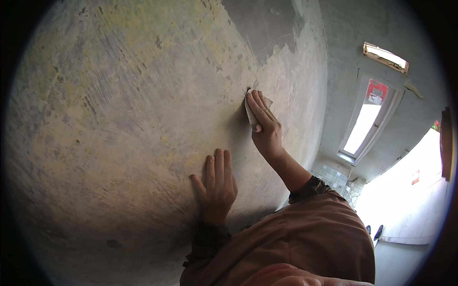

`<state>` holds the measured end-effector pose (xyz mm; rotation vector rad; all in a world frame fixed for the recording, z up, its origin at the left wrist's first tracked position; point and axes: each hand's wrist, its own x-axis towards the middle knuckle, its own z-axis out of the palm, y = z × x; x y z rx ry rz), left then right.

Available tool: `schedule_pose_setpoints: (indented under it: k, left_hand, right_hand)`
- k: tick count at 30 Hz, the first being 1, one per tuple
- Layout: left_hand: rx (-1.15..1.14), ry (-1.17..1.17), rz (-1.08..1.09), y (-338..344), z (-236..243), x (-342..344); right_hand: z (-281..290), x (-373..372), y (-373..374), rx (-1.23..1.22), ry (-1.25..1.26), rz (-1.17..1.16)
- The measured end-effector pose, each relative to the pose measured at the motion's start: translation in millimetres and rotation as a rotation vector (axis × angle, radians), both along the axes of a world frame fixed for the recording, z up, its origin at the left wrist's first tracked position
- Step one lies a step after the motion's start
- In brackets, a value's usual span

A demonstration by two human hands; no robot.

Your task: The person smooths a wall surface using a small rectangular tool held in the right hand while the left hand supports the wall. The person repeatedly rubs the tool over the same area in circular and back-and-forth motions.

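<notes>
A patchy plastered wall (119, 124), yellowish, white and grey with scratches and small pits, fills the left and middle of the head view. My right hand (267, 124) presses a folded, pale sheet of sandpaper (251, 117) against it, fingers stretched along the sheet. Part of the sheet is hidden under the fingers. Lower and to the left, my left hand (218, 186) rests on the wall with its fingers up and thumb apart, holding nothing. Above my right hand is a bare, darker grey patch (267, 28) with a ragged edge.
A grey side wall at right has a narrow window (362, 126) and a smaller wood-framed opening (385, 56). Small tiles (334, 177) show beyond my right sleeve. Farther right are a bright opening (391, 195), a dark shoe-like thing (379, 232) and a brown edge (447, 143).
</notes>
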<state>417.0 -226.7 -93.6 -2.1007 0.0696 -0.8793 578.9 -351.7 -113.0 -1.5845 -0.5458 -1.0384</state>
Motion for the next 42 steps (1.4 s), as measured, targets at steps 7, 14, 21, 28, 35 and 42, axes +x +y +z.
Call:
schedule_pose_setpoints:
  k: [7, 14, 21, 28, 35, 42]
  left_hand:
    - [-0.03, 0.01, -0.012, -0.1, -2.0, 0.2]
    - [-0.032, 0.039, -0.004, 2.3, -3.0, 0.4]
    - [-0.024, 0.049, 0.003, 1.2, -1.3, -1.9]
    - [-0.016, 0.03, -0.008, 4.2, -4.7, 1.5]
    - [-0.014, 0.039, 0.003, 2.4, -3.6, 4.1]
    - [-0.051, 0.098, -0.001, -19.3, 25.8, 45.5]
  right_hand:
    - [-14.3, -22.0, 0.7, -0.048, -0.051, 0.112]
    - [3.5, 15.0, -2.3, 0.025, -0.026, 0.03]
    - [0.3, -20.7, -3.1, -0.002, 0.066, 0.201]
    - [14.5, 20.8, -4.3, 0.048, -0.031, 0.05]
    - [-3.0, -2.1, 3.2, 0.037, -0.031, 0.121]
    - [-6.0, 3.1, 1.1, 0.044, 0.027, 0.115]
